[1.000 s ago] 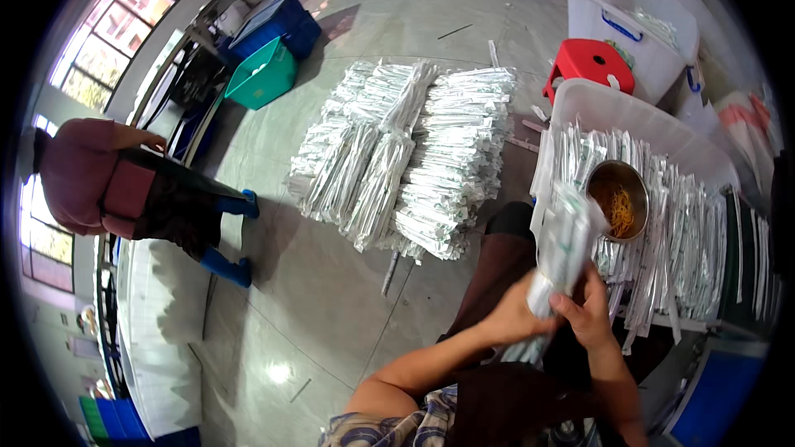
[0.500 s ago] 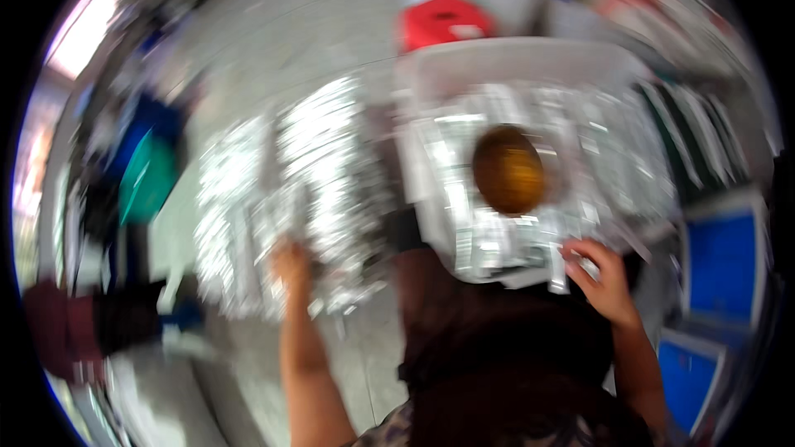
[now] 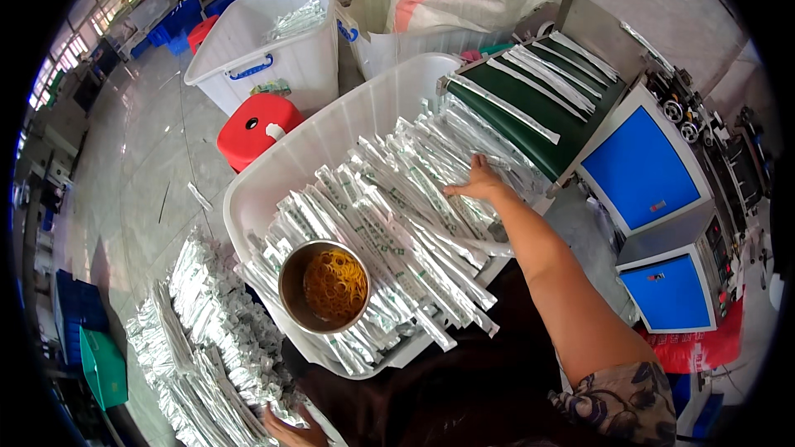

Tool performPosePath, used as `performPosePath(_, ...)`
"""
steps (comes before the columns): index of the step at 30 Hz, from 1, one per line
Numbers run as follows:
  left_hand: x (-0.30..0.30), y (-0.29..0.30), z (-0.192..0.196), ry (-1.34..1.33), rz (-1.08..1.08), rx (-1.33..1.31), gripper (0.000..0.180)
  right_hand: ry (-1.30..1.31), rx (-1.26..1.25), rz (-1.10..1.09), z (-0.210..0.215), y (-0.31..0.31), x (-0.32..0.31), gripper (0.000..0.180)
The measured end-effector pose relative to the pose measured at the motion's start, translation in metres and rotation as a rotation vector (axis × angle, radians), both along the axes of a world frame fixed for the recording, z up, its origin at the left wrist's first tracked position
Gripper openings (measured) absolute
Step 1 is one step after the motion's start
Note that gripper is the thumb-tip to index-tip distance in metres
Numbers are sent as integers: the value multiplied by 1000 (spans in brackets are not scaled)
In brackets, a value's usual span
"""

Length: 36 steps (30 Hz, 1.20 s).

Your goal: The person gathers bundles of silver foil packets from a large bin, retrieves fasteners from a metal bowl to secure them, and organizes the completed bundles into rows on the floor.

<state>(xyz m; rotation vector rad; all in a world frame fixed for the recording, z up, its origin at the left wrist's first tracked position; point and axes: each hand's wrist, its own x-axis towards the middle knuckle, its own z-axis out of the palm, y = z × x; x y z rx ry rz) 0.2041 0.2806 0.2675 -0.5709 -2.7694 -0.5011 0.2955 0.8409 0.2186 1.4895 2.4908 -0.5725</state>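
A white plastic tub (image 3: 248, 199) in front of me is heaped with long, thin silver foil packets (image 3: 389, 199). On the heap my right hand (image 3: 479, 180) rests with its fingers apart, touching the packets near the tub's right side and holding none that I can see. My left hand (image 3: 291, 429) is low at the bottom edge, thumb and fingers apart, beside a big pile of bundled silver packets (image 3: 215, 323); part of it is cut off. A round metal cup (image 3: 286, 281) stands on the near packets, with yellow rubber bands (image 3: 335, 285) inside.
A machine with a green conveyor belt (image 3: 513, 116) carries several packets at the right, above blue-doored cabinets (image 3: 646, 178). Beyond the tub stand a red stool (image 3: 257, 128), another white tub (image 3: 224, 58) and woven sacks (image 3: 480, 0). A green bin (image 3: 103, 368) sits far left.
The view has swung right and sharpened, bringing the conveyor into sight. My right hand has moved from the tub's near edge onto the packets farther in; my left hand remains by the pile.
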Motion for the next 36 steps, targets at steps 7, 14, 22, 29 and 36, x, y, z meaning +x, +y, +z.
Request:
performPosePath(7, 57, 76, 9, -201, -410, 27, 52, 62, -1, 190, 18, -24, -21, 110)
performPosePath(14, 55, 84, 0, -161, -445, -15, 50, 209, -191, 93, 33, -22, -33, 88)
performPosePath(22, 53, 87, -4, -156, -413, 26, 38, 131, -31, 44, 37, -55, -46, 77)
performPosePath(29, 49, 85, 11, -97, -504, 188, 30, -80, 152, 169, 64, -39, -62, 80)
performPosePath(36, 54, 189, 46, -1338, -660, 1106, 22, 276, -117, 221, 122, -3, -33, 75)
